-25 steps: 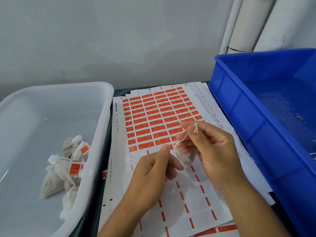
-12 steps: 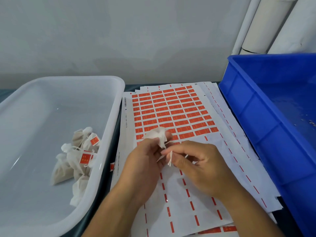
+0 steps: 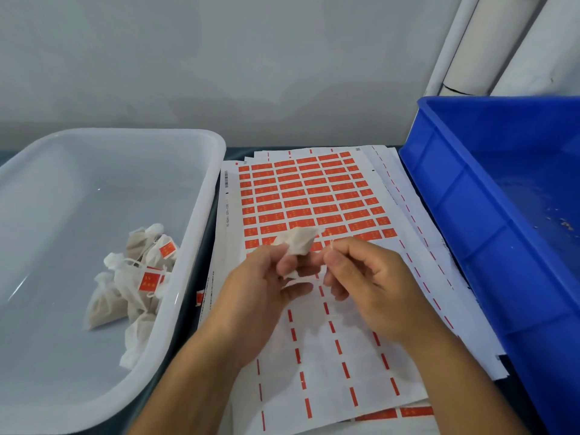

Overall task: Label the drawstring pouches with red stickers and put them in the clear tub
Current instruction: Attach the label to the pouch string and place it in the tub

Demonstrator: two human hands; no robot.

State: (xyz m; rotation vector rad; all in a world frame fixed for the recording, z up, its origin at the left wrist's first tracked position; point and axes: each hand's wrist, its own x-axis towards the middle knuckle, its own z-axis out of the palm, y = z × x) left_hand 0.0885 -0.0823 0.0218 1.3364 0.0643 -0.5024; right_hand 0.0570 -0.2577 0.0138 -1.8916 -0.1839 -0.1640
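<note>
A small white drawstring pouch (image 3: 299,240) is held above the sticker sheets. My left hand (image 3: 260,287) grips its lower part with curled fingers. My right hand (image 3: 367,277) pinches the pouch's white string between thumb and forefinger just right of the pouch. A sheet of red stickers (image 3: 310,196) lies on the table under both hands, its near rows peeled bare. The clear tub (image 3: 201,215) stands at the left with several pouches (image 3: 135,284) inside, two showing red stickers.
A blue crate (image 3: 489,233) stands at the right, close to the sheets' edge. More sticker sheets are stacked beneath the top one. White pipes (image 3: 502,42) rise at the back right against a grey wall. A stray red sticker (image 3: 200,297) lies between tub and sheets.
The pouch came up out from under the hands into my left hand's grip. My right hand dropped from raised string-pulling to level with the pouch, still pinching the string.
</note>
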